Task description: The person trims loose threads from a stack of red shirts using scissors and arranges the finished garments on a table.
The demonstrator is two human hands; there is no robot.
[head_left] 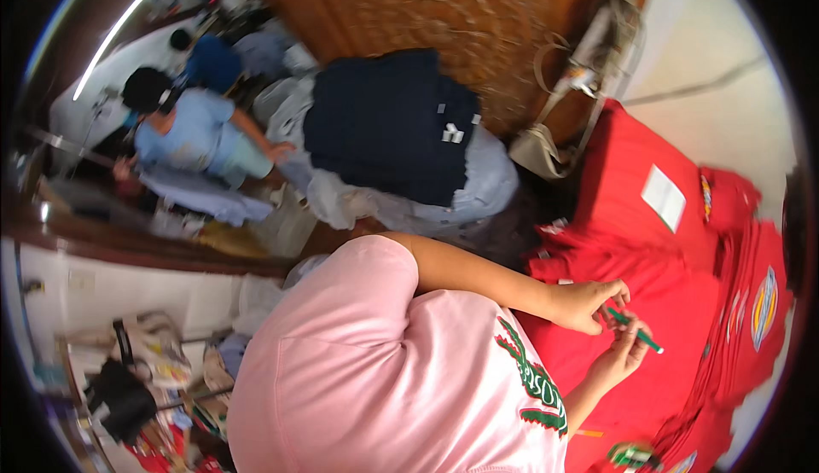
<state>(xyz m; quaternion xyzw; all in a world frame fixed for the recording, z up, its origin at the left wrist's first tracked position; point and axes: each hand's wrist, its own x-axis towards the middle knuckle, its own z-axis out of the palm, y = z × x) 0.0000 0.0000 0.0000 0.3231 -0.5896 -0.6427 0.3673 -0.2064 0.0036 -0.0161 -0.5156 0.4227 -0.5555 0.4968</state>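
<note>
The green pen, or something pen-shaped and too small to tell for certain, is at the right, above the red cloth, between the two hands. Its long axis runs aslant, from a far-left end beside the left hand to a pale near-right end that points away from both hands. The right hand has the pen clamped between thumb and fingers, coming at it from the near side, so it is the closer of the two. The left hand is on the far-left side, its wrist bent and its fingers curled toward the thumb just beside the pen's far-left end; whether they touch it or pinch anything, I cannot tell. Past the hands, on the far side, stands a red stack with a white card on it, and more red clothes lie to the right. Farther left, well apart from the hands, a navy pile rests on pale plastic, and beyond it a person in light blue holds a bluish cloth.
</note>
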